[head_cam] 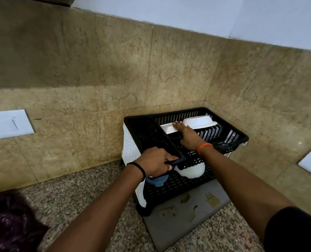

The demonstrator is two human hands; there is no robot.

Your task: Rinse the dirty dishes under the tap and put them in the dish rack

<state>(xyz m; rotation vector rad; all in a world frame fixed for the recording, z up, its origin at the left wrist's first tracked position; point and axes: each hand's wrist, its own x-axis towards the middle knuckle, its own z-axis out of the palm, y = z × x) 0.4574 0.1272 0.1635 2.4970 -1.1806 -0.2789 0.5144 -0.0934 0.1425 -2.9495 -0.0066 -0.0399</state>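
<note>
White square-edged plate (167, 129) goes under the right hand (185, 134), flat fingers steadying it in the black slatted plastic dish rack (187, 160), while the left hand (155, 163) grips the rack's near rim, bracing it.

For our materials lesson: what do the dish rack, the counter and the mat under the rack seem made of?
Dish rack: moulded plastic, matte black, slotted walls. Counter: speckled polished stone, probably granite. Mat: grey, flat, matte with printed pictures, perhaps rubber or absorbent fabric.
</note>
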